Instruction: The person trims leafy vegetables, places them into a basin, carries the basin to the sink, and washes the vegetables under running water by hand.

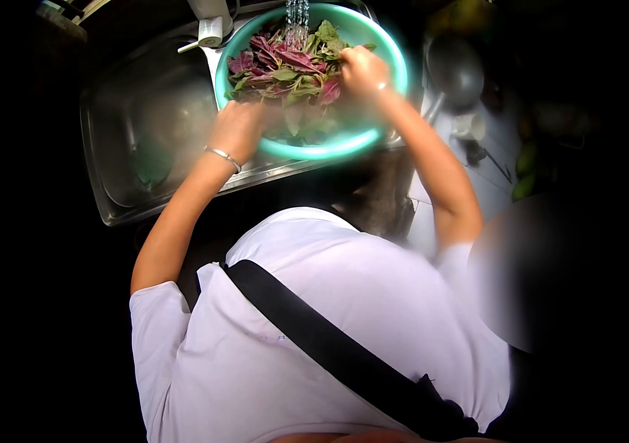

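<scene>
A turquoise plastic basin [307,153] sits at the sink's right side, filled with red and green leafy greens [292,70]. A stream of water [297,16] falls onto the leaves from above. My left hand [239,127], wearing a bracelet, is closed at the basin's near left rim; its fingertips are hidden by blur, so what they hold cannot be made out. Inside the basin on the right, my right hand [366,71] has its fingers curled around some of the leafy greens.
The stainless steel sink bowl [159,125] lies to the left, with something green and blurred inside it. A white tap fitting [209,31] stands behind. On the right, a metal pan [456,71] and a white cup [469,127] are on the tiled counter [469,184].
</scene>
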Demonstrator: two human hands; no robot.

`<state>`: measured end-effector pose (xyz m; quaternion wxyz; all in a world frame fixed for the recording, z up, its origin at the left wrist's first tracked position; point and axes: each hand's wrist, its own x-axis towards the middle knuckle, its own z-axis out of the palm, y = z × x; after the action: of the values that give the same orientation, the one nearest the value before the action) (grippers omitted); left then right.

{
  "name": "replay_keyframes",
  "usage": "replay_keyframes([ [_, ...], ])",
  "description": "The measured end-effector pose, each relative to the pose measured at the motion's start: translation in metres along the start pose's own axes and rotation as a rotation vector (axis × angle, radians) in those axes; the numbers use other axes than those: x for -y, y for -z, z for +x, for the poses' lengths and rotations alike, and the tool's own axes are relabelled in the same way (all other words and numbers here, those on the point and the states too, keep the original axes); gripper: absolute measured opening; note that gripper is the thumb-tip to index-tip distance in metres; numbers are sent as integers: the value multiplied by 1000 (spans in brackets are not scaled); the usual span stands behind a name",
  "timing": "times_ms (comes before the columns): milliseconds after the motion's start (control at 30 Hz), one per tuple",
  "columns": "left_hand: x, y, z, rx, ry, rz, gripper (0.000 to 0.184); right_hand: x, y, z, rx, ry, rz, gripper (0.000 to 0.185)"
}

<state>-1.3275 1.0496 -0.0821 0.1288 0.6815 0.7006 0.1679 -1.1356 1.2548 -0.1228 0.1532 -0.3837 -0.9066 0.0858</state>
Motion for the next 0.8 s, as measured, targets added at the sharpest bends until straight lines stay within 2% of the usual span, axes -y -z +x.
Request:
replay_keyframes([
  [33, -3, 0, 1, 4, -8, -45, 20, -17, -2, 2, -80, -49, 26, 21],
  [67, -8, 1, 3, 36, 6, -82, 20, -15, 18, 4, -29, -162, 11, 21],
  [167, -11, -2, 12, 150, 2, -69, 21, -29, 33, 11, -29, -226, 21, 28],
  [200, -8, -5, 15, 196, -20, -54, 20, -33, 28, 14, -82, -193, 8, 33],
  [333, -9, -5, 22, 89, -161, -215, 18, 7, 32, 26, -231, 108, 80, 34],
  [433, -23, 13, 18, 26, -143, -287, 19, 46, 19, 25, -109, 299, 129, 36],
  [500, -8, 4, 13, -124, -108, -213, 23, 62, 10, 16, 12, 356, 123, 41],
  [567, 11, 10, 14, -336, -51, -159, 26, 71, 2, 14, 183, 339, 60, 46],
  [633, 40, 22, 27, -499, -4, -43, 42, 62, -3, 11, 391, 266, -47, 49],
  [667, 60, 25, 38, -566, -16, 15, 45, 55, -6, 11, 403, 258, -68, 50],
  [733, 98, 27, 54, -589, 77, 209, 56, 43, -10, 13, 425, 229, -100, 50],
  [800, 136, 21, 63, -489, 131, 197, 59, 36, -17, 13, 429, 211, -62, 49],
])
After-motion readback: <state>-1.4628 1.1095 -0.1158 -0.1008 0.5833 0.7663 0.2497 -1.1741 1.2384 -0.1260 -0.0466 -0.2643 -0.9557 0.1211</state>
